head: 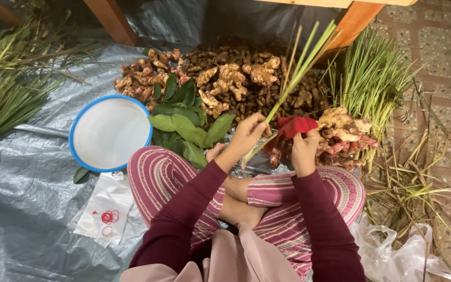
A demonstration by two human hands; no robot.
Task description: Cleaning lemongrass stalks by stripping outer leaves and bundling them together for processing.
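Note:
My left hand [247,134] grips a lemongrass stalk [297,73] near its base; the long green leaves point up and away to the right. My right hand [305,147] holds a red cloth [294,126] against the lower end of the stalk. Both hands are above my crossed legs in striped pink trousers. Just past the hands lie green leaves [186,122], and a heap of pink and pale galangal roots [346,137] sits right beside my right hand.
A white basin with a blue rim [109,133] stands at the left on grey plastic sheeting [22,198]. Ginger and turmeric roots [230,78] are piled ahead. Lemongrass bundles [371,83] lie right, cut leaves [1,89] left. A small bag of red rubber bands [108,211] lies near my knee.

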